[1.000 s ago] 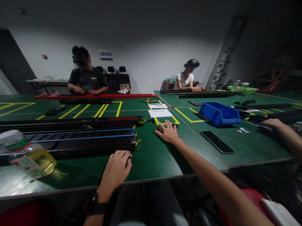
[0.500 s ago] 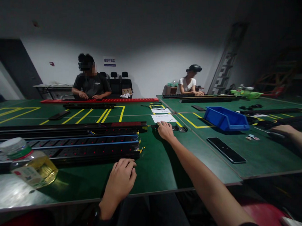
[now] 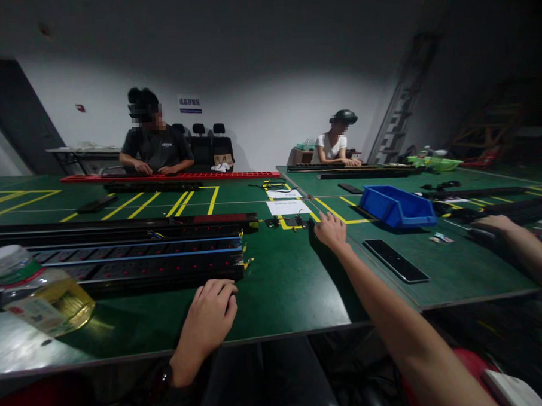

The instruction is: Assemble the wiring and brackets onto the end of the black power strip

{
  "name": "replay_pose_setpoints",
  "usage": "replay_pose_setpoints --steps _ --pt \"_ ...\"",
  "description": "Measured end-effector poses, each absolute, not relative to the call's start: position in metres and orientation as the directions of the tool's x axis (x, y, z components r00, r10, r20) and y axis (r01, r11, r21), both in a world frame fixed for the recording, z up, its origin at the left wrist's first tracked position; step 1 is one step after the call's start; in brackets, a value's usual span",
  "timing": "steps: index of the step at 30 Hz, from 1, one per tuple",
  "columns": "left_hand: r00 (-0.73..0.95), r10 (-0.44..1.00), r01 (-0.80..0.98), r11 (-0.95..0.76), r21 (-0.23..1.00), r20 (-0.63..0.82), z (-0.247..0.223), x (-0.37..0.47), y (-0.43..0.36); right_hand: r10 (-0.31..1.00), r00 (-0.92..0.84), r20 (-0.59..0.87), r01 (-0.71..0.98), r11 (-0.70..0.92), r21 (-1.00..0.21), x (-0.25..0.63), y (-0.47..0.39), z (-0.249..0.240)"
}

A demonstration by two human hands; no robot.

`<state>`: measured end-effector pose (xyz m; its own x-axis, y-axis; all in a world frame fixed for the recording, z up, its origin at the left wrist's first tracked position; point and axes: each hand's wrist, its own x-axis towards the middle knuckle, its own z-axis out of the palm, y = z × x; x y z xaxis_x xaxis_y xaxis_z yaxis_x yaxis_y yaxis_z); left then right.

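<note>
My left hand (image 3: pixel 212 312) lies on the green tabletop, palm down with fingers loosely bent, and nothing shows in it. My right hand (image 3: pixel 331 229) reaches forward, fingers stretched down to the table beside a row of small black brackets (image 3: pixel 294 222). Its fingertips partly cover the rightmost bracket; whether they touch it is not clear. Left of my hands lie long black strips (image 3: pixel 139 270) with red dots and blue edges, which look like power strips. Short yellow wire ends (image 3: pixel 248 263) stick out at their right end. A white paper label (image 3: pixel 289 207) lies behind the brackets.
A bottle of yellow liquid (image 3: pixel 46 296) stands at front left. On the right are a blue bin (image 3: pixel 397 208), a phone (image 3: pixel 396 261) and another person's hand (image 3: pixel 499 224). Two people (image 3: pixel 158 148) (image 3: pixel 334 146) sit across the table, near a long red rail (image 3: pixel 171 177).
My right hand has moved right along the brackets, uncovering the left one. My left hand stays resting on the table. The view has shifted slightly.
</note>
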<state>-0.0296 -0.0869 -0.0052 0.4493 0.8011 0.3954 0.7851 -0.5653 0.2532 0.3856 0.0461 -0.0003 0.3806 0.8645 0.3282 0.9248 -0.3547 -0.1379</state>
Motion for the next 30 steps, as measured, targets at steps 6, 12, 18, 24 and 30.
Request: replay_pose_setpoints --steps 6,12,18,24,30 --pt "0.444 0.791 0.776 -0.574 0.26 0.421 -0.006 -0.032 -0.086 0.887 0.411 0.212 0.908 -0.378 -0.177 0.41 0.031 -0.018" --pt "0.445 0.799 0.781 -0.567 0.261 0.405 -0.003 -0.032 -0.085 0.876 0.425 0.23 0.896 -0.37 -0.246 0.412 0.029 -0.012" --pt "0.439 0.802 0.787 -0.561 0.257 0.406 -0.003 -0.034 -0.082 0.837 0.451 0.312 0.882 -0.363 -0.301 0.414 0.02 -0.004" --pt "0.441 0.8 0.788 -0.562 0.252 0.407 -0.007 -0.036 -0.079 0.899 0.197 0.39 0.966 -0.11 -0.234 0.386 0.028 -0.005" --pt "0.451 0.793 0.783 -0.571 0.245 0.409 -0.007 -0.037 -0.076 0.948 0.043 0.315 0.983 0.016 -0.182 0.364 0.041 -0.017"
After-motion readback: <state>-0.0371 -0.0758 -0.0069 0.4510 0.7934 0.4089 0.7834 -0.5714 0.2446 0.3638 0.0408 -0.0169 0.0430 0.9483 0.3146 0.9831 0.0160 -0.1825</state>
